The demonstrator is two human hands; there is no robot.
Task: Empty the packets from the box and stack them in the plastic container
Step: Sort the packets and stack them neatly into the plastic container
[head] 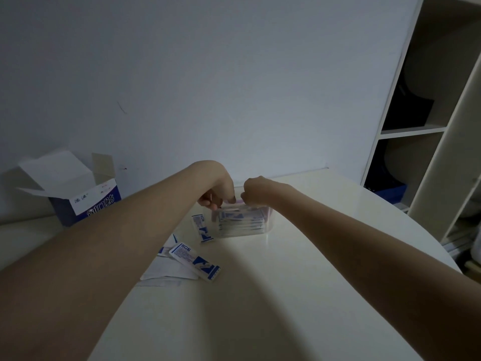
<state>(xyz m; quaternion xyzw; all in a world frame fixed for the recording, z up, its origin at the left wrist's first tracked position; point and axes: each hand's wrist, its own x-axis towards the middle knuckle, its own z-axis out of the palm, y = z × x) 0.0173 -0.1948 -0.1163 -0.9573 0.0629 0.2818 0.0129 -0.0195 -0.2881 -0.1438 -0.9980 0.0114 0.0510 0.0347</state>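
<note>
Hands meet over plastic container [263, 227], centre frame: left hand [221, 191] fingers seemingly pinch a packet; right hand [256, 192] curled, grip unclear. Loose packets [195, 259] on counter [299, 282], lower left. Risk: crooked stack jams.

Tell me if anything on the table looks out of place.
Yes. Several packets lie loose and askew on the table left of the container, not stacked in it. One packet leans against the container's wall.
</note>
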